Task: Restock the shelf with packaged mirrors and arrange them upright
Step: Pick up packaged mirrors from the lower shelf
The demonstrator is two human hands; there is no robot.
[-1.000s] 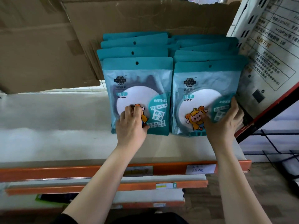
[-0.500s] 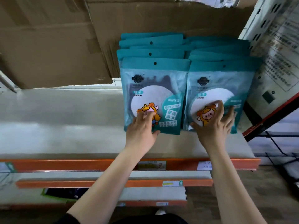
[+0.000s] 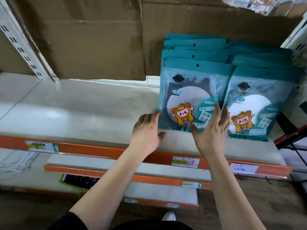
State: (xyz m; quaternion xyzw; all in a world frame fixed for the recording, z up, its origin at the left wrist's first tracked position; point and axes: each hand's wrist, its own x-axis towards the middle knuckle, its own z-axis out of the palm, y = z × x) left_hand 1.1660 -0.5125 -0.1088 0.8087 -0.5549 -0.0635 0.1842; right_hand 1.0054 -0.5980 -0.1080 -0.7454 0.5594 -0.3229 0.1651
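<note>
**Both hands at the front mirror packet on the shelf**

Two rows of teal mirror packets stand upright side by side at the right end of the white shelf [image 3: 83,113]. Both rows lean back a little toward the brown cardboard [image 3: 99,39] behind them. The left row [image 3: 194,53] and the right row [image 3: 262,63] sit just beside each other, and their edges meet.

The front packet of the left row [image 3: 187,93] shows a round white mirror and a cartoon figure in a yellow coat. The front packet of the right row [image 3: 265,103] carries the same design.

The left hand [image 3: 146,135] is open with straight fingers, and its fingertips touch the lower left edge of the left row's front packet. It holds nothing.

The right hand [image 3: 211,135] is also open, with its fingers spread. It lies flat against the lower right corner of the same packet, and its thumb is near the packet's bottom edge. Its fingertips reach up along the seam where the two rows meet. Motion blur hides whether any finger slips behind the packet.

An orange rail [image 3: 99,148] runs along the near edge of the shelf and carries paper price labels [image 3: 185,161]. A white slotted post [image 3: 21,44] rises at the far left. More orange-edged shelves sit lower down, and a white shoe [image 3: 169,216] shows at the bottom.
</note>
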